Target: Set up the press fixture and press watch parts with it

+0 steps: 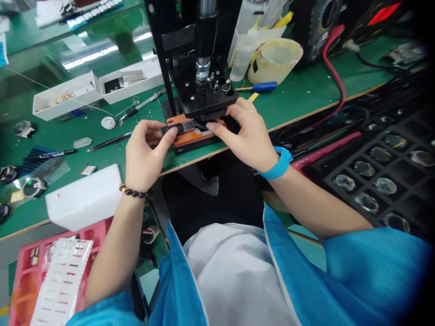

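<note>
Got the flat dark strip (185,126) over the flat orange plate (190,137), at the foot of the black metal press (204,93). My left hand (144,154) has it pinched, thumb against fingers. My right hand (249,136) is half curled under the press; can't tell if it's gripping anything. Blue-handled screwdriver (265,87) is lying behind, on the green desk (299,102).

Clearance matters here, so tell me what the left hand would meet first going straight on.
The left hand would likely meet the orange block under the press first, though depth is unclear.
</note>
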{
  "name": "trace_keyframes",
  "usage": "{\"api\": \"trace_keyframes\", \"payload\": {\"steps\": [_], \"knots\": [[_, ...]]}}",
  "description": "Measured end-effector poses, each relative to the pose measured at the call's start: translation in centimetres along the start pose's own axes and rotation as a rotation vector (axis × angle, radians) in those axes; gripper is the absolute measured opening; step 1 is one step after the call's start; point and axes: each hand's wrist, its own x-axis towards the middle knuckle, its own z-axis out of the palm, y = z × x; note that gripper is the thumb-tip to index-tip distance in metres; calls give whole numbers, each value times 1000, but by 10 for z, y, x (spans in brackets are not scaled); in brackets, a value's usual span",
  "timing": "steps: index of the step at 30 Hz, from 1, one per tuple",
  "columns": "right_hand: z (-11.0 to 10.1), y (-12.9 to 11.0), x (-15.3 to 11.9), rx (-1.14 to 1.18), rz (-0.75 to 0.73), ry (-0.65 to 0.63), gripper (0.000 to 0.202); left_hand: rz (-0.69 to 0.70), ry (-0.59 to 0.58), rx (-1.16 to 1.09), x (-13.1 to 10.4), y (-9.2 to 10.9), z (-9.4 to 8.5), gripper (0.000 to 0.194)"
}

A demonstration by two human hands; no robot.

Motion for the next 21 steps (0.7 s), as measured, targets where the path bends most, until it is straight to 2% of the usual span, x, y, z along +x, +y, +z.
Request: {"api": "trace_keyframes", "payload": {"steps": [11,21], "knots": [[3,1,1,53,10,12,40,-21,-12,-13,-2,-3,-5,28],[2,3,0,44,-6,-12,40,-30,-26,96,-2,12,-15,28]]}}
